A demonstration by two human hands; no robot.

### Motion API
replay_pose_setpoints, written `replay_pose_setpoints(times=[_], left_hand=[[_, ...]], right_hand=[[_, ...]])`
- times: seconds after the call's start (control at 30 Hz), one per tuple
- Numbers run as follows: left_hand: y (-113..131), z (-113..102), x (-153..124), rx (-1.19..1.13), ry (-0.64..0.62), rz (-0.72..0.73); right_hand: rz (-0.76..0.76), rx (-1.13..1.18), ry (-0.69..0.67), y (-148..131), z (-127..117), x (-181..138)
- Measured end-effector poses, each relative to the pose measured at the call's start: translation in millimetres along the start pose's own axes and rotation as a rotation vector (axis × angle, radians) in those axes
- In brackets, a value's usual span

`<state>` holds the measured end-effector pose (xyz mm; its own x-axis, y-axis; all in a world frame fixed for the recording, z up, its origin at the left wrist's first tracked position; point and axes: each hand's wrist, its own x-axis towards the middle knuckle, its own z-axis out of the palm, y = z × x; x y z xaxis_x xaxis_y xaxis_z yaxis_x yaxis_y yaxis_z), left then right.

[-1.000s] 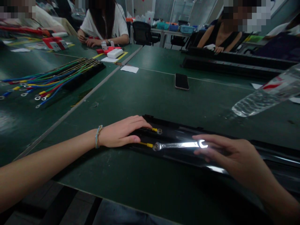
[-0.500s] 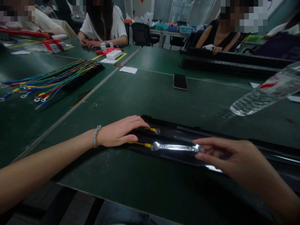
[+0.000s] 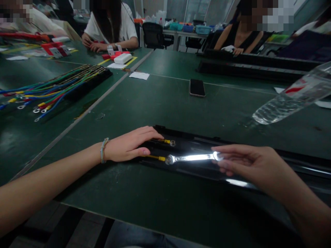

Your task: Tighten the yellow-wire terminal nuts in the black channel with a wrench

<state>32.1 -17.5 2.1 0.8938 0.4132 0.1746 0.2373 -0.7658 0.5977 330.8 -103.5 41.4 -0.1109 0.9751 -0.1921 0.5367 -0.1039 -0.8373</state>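
My right hand (image 3: pixel 248 160) pinches one end of a shiny metal wrench (image 3: pixel 193 158) between thumb and fingers. The wrench's other end sits at the ring terminal of the nearer yellow wire (image 3: pixel 162 158), on a long black panel (image 3: pixel 191 167). My left hand (image 3: pixel 134 143) lies over the panel's left end, fingers stretched out and thumb apart. Its fingertips reach the farther yellow wire terminal (image 3: pixel 167 141), which ends at a bolt (image 3: pixel 172 143). Part of both wires is hidden beneath this hand.
On the green table (image 3: pixel 116 193) are a dark phone (image 3: pixel 197 88), a tilted clear plastic bottle (image 3: pixel 292 94) and a bundle of coloured wires with ring terminals (image 3: pixel 59 89). Black long parts (image 3: pixel 248 70) lie at the far right. Several people sit around the table.
My right hand has swung the wrench's held end slightly away from me, while its other end stays at the nearer terminal. My left hand keeps its place over the panel.
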Motion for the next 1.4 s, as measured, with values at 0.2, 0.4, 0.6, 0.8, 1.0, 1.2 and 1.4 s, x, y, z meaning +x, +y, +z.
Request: replay_pose_setpoints(times=[0.2,0.4,0.6,0.8,1.0,1.2,1.4], left_hand=[[0.6,0.5,0.1,0.009,0.004,0.008],[-0.3,1.0,0.2,0.005,-0.011,0.003],[-0.5,0.6,0.2,0.015,-0.016,0.002],[-0.1,0.7,0.0,0.02,-0.016,0.011],[-0.6,0.6,0.2,0.019,-0.021,0.002],[-0.7,-0.1,0.2,0.026,-0.017,0.003],[-0.4,0.6,0.1,0.029,-0.023,0.004]], right_hand=[[0.032,-0.033,-0.078,1.7,-2.2,1.4],[-0.107,-0.228,-0.116,2.7,-5.7,-1.1],[-0.154,-0.218,-0.215,3.0,-2.3,-5.7],[-0.168,-0.227,-0.262,1.8,-1.1,-7.5],[-0.235,-0.387,-0.035,5.2,-5.7,-3.8],[-0.285,-0.488,0.107,4.2,-0.6,-1.6],[-0.275,-0.488,0.134,1.9,0.4,-2.6]])
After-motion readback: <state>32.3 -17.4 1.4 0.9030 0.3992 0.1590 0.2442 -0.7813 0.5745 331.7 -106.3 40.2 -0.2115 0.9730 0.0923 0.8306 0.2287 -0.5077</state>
